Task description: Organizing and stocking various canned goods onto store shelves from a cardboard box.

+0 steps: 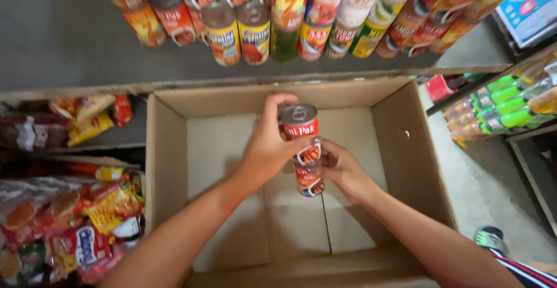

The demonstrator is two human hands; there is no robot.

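Over an open cardboard box (165, 166) both my hands meet at its middle. My left hand (268, 143) grips a red-labelled tin can (300, 124) with a pull-tab lid, the upper of two stacked cans. My right hand (343, 169) holds the lower can (310, 179), also red-labelled, from the right side. The two cans touch end to end, held in the air above the box's bare bottom.
A grey shelf (64, 33) above the box carries rows of stacked tin cans (255, 30). Snack packets (87, 218) fill shelves at left. Green-capped bottles (499, 105) lie on a rack at right. A sandalled foot (490, 238) stands on the concrete floor at lower right.
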